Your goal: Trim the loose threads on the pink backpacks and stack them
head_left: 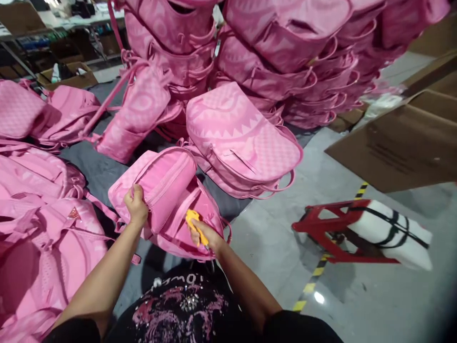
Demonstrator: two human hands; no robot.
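An unzipped pink backpack (174,190) lies in front of me, its main compartment gaping. My left hand (136,206) is closed on the edge of its folded-back panel, thumb on top. Over the opening, my right hand (207,236) is wrapped around a small yellow hand tool (195,226); a short metal part shows at its lower end, but its exact kind is unclear. Just beyond, a closed pink backpack (243,138) with a zigzag teeth print rests on its back. A smaller pink bag (137,112) with a strap leans to its left.
Pink backpacks are piled high at the back (285,52). More pink bags (46,238) cover the left side of the dark cloth (89,164). To the right are a red stool-like frame with a strapped white block (389,228), a cardboard box (403,138) and yellow-black floor tape (310,287).
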